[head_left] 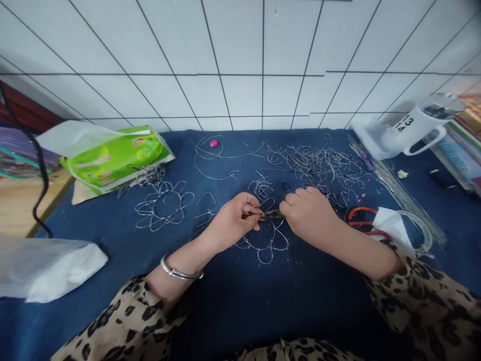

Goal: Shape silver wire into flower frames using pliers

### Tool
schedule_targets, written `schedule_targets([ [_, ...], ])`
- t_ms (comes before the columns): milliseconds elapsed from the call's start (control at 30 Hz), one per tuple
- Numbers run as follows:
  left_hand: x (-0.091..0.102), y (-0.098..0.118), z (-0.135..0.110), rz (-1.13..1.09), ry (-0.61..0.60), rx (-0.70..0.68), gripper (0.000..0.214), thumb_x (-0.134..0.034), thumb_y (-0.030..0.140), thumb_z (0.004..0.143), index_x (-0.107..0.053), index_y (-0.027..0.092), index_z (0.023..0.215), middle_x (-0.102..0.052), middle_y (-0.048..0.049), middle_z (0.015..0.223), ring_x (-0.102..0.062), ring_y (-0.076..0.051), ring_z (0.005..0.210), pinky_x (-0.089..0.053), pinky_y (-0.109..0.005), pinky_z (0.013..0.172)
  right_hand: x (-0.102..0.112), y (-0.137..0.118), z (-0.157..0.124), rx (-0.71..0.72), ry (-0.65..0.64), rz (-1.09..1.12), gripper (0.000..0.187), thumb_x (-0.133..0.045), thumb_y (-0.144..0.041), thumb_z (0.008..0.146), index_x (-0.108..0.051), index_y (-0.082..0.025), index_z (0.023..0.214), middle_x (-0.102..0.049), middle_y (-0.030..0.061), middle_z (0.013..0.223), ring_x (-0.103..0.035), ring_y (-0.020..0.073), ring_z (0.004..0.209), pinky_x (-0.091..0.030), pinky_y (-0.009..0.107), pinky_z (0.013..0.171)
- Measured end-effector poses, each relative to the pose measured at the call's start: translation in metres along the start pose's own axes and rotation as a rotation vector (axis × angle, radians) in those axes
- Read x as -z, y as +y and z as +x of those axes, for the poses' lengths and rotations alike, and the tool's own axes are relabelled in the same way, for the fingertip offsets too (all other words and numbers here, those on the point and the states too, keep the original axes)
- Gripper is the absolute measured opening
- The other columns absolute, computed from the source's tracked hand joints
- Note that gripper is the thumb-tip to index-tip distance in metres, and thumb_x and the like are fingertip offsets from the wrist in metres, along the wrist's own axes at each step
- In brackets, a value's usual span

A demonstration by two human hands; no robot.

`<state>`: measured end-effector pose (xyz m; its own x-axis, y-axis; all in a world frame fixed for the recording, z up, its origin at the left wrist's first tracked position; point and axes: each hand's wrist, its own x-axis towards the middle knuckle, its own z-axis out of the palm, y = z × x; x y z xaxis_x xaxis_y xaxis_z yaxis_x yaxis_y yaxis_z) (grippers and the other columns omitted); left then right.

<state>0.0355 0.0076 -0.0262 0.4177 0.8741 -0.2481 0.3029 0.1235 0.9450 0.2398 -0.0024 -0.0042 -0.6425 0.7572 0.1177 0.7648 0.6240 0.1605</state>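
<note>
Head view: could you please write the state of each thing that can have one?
Left hand, pinching the right flower
Right hand, closed around the dark tool
Right flower, held, partly hidden by the left hand
Left flower, lying on the cloth
Wire scraps, tangled, loose
Straight wires, lying side by side
Mug, upright
Green pack, lying down
</note>
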Motion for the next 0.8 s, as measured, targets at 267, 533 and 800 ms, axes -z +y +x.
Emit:
schedule_targets([
  [267, 0.0005, 0.0032, 0.0000, 0.001, 0.006, 0.006, 0.021, -0.049, 0.009, 0.073, -0.047, 0.018, 0.091, -0.066, -0.0026, 0.083, -0.064, -0.012, 0.063, -0.044, -0.025, 0.056, -0.0026, -0.0020, 0.0001, -0.021, -0.023, 0.011, 0.020, -0.042, -0.011, 0.082, -0.056, -0.017, 0.069, -0.055, 0.0031, 0.065, -0.040, 0.0153, 0.062, -0.015, 0.033, 0.058],
  [533, 0.0001, 0.0036, 0.0001, 0.001, 0.009, 0.011, 0.023, -0.048, 0.007, 0.071, -0.048, 0.018, 0.091, -0.066, -0.0024, 0.083, -0.063, -0.012, 0.062, -0.044, -0.025, 0.056, -0.0027, -0.0036, -0.0003, -0.046, -0.059, 0.035, 0.019, -0.042, -0.012, 0.082, -0.058, -0.016, 0.072, -0.058, 0.0038, 0.067, -0.042, 0.0147, 0.062, -0.017, 0.032, 0.058],
  [800, -0.0012, 0.0007, 0.0004, 0.041, 0.020, 0.009, 0.024, -0.046, 0.006, 0.071, -0.049, 0.018, 0.091, -0.065, -0.0019, 0.082, -0.063, -0.012, 0.063, -0.042, -0.022, 0.051, -0.0050, -0.0063, -0.0005, -0.064, -0.081, 0.049, 0.019, -0.042, -0.014, 0.083, -0.058, -0.016, 0.072, -0.058, 0.0037, 0.066, -0.043, 0.0152, 0.061, -0.017, 0.032, 0.057],
])
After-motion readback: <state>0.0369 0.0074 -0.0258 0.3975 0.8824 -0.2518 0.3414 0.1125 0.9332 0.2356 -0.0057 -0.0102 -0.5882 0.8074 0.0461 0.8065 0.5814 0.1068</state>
